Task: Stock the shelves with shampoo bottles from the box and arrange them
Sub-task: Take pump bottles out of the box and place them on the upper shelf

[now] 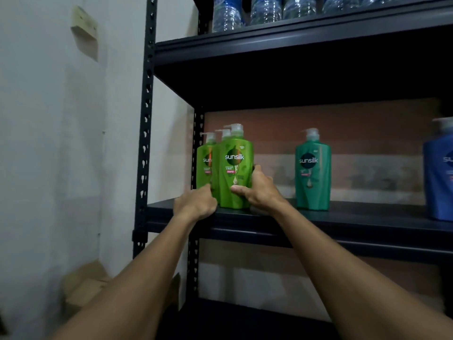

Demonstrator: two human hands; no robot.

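A light green shampoo bottle (236, 173) with a pump top stands at the left end of the dark shelf (343, 217). My right hand (257, 190) grips its lower right side, thumb across the front. My left hand (196, 204) curls against its lower left edge at the shelf's front lip. Two more light green bottles (204, 163) stand behind and left of it, partly hidden. A dark green bottle (313, 170) stands alone in the middle of the shelf. A blue bottle (440, 173) is cut off at the right edge.
Clear water bottles (264, 8) fill the shelf above. The rack's black perforated upright (145, 123) runs along a white wall. An open cardboard box (83, 288) sits on the floor at lower left. A lower shelf lies in shadow beneath.
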